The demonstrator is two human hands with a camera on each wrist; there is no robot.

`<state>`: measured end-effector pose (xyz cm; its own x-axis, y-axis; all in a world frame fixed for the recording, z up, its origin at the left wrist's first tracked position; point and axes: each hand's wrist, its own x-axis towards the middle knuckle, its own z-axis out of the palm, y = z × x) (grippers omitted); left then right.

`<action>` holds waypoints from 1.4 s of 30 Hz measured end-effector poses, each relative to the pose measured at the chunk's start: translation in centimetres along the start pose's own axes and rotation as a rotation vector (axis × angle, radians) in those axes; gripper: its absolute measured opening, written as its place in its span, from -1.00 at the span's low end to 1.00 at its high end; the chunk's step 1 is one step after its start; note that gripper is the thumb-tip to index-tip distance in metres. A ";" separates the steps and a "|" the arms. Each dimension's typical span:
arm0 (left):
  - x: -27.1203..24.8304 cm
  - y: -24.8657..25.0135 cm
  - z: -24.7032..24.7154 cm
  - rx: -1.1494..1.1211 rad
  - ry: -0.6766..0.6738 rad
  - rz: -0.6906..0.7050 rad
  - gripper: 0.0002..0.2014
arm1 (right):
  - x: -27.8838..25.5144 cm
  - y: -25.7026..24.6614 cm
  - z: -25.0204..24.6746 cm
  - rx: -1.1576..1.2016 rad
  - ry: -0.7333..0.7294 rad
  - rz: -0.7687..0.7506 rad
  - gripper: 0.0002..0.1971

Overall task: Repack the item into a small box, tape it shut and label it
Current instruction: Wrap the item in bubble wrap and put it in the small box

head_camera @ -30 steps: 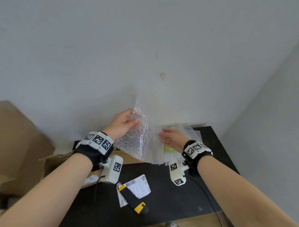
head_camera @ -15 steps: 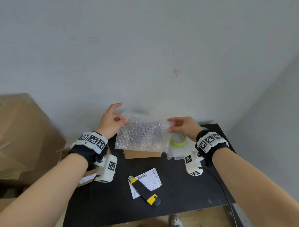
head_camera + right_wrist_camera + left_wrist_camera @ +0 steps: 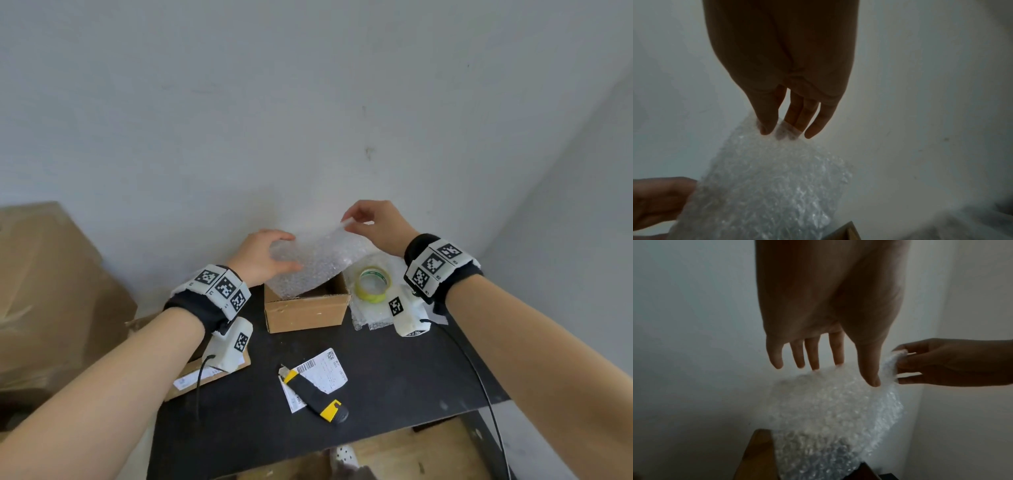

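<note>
So far only cushioning is underway: bubble wrap is pinched by the right hand, pressed under the flat left hand into the open box; taping and labelling remain undone.

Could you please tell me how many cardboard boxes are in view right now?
3: a small open brown cardboard box mid-table, a flattened one at the table's left edge, and a large one far left. Others may be hidden.

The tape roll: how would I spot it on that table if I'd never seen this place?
Start at the black table and find the open cardboard box near its back edge. Just right of the box, on clear plastic wrap, lies the tape roll. It is the only ring there, yellow-green with a hollow middle.
</note>
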<state>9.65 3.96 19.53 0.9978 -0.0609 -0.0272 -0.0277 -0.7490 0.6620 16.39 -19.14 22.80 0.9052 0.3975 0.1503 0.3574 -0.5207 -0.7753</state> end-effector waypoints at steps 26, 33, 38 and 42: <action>-1.2 0.0 -2.6 -0.705 0.149 -0.276 -0.79 | 0.4 1.6 5.5 0.633 -0.274 0.444 -0.31; -1.7 -1.7 -1.9 -0.795 0.096 -0.301 -0.68 | 0.9 2.0 5.2 0.639 -0.290 0.363 -0.57; -1.9 -1.8 -1.3 -0.839 0.028 -0.331 -0.74 | 1.0 2.5 5.1 0.587 -0.236 0.328 -0.81; -1.9 -1.5 -1.4 -0.857 -0.051 -0.353 -0.71 | 1.3 2.6 4.9 0.561 -0.290 0.289 -0.77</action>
<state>7.88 6.11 19.61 0.9354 0.0333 -0.3521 0.3519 0.0130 0.9360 17.32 -16.24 17.99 0.8202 0.5281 -0.2198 -0.1327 -0.1981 -0.9712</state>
